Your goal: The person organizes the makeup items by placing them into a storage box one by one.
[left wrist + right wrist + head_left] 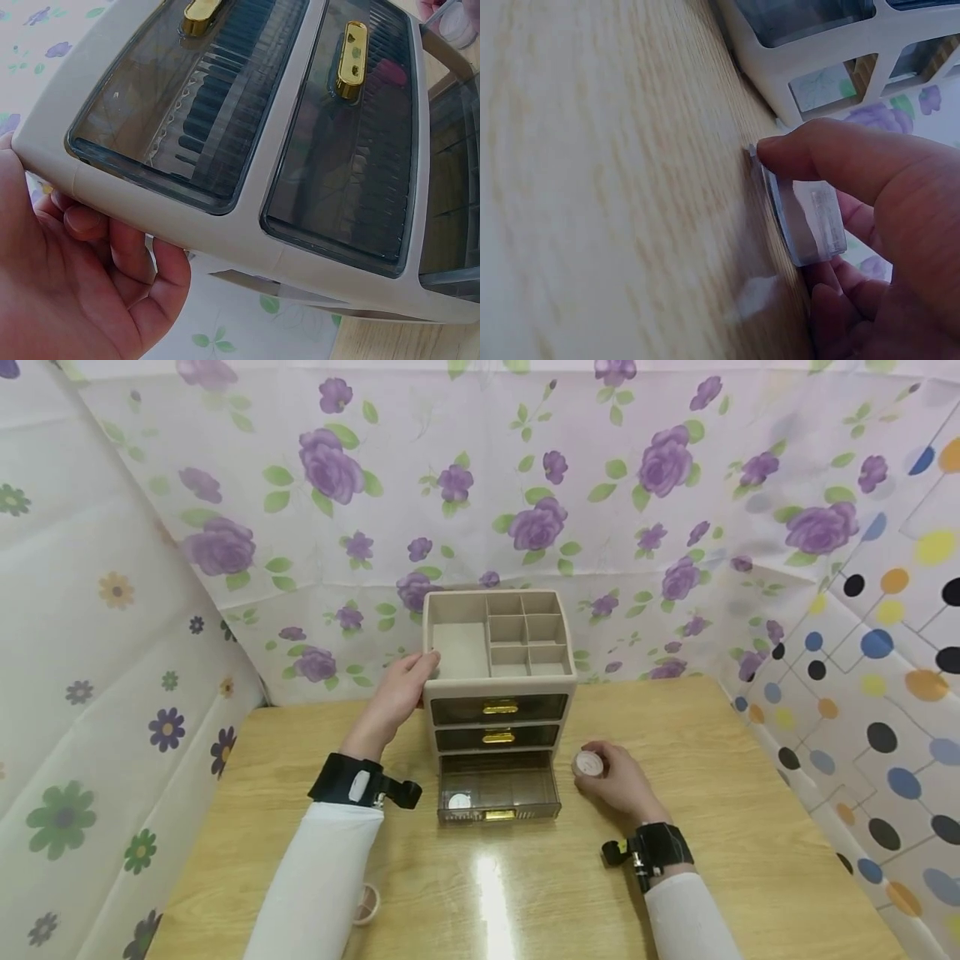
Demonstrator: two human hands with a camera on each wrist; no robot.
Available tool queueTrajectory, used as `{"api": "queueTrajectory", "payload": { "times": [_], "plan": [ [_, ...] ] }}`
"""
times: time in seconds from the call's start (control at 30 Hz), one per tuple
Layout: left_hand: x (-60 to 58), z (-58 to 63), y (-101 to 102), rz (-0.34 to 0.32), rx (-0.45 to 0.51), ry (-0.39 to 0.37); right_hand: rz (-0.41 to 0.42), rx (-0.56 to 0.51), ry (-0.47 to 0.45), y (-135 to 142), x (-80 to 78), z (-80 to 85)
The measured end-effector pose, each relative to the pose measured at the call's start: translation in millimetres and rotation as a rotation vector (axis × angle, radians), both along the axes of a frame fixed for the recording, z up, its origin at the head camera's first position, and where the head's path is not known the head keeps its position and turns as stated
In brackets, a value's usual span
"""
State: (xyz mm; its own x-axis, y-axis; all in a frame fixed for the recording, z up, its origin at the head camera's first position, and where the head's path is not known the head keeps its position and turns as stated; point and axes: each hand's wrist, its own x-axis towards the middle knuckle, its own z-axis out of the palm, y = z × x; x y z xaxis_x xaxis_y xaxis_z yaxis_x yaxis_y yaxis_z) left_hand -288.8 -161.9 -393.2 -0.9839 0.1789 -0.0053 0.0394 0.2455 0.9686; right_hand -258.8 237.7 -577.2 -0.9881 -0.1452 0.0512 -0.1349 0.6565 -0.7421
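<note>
A beige desktop drawer organizer (498,688) stands at the middle of the table. My left hand (393,693) grips its upper left side, thumb at the top rim and fingers curled against the side panel in the left wrist view. The bottom drawer (517,789), smoky and see-through, is pulled out, and a small white round item (460,801) lies in its left front corner. To the right of the organizer, my right hand (618,781) pinches a small round clear case (814,217) by its edges, at the tabletop. What the case contains is unclear.
Two dark drawers with gold handles (500,707) are closed above the open one. The organizer's top has one large and several small compartments (546,628). Another round case (367,904) lies beside my left sleeve. Floral cloth (480,485) hangs behind the wooden table (675,718).
</note>
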Motion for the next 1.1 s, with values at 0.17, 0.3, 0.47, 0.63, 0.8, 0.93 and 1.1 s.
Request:
{"api": "queueTrajectory", "payload": {
  "times": [0.17, 0.3, 0.47, 0.63, 0.8, 0.93, 1.1],
  "plan": [
    [1.7, -2.1, -9, 0.02, -0.017, -0.003, 0.017, -0.044, -0.037, -7, -0.4, -6.4],
    [1.5, -2.0, -10, 0.005, -0.024, -0.002, -0.007, -0.066, -0.058, -6, 0.3, -6.6],
    [-0.5, -1.5, -7, 0.005, -0.015, -0.004, -0.002, -0.048, -0.057, -2, 1.7, -1.3],
    [-2.0, -0.3, -3, -0.011, 0.001, -0.002, 0.011, -0.038, -0.04, 4, 3.7, 6.7],
    [-1.4, 1.0, -1, -0.018, -0.005, -0.003, 0.019, -0.04, -0.033, 7, 7.4, 17.8],
    [-1.7, 1.6, 1, -0.016, -0.002, -0.008, 0.018, -0.041, -0.021, 9, 10.8, 29.3],
    [-1.3, 1.9, 2, -0.012, 0.002, -0.012, 0.049, -0.015, 0.027, 7, 16.8, 44.6]
  ]
}}
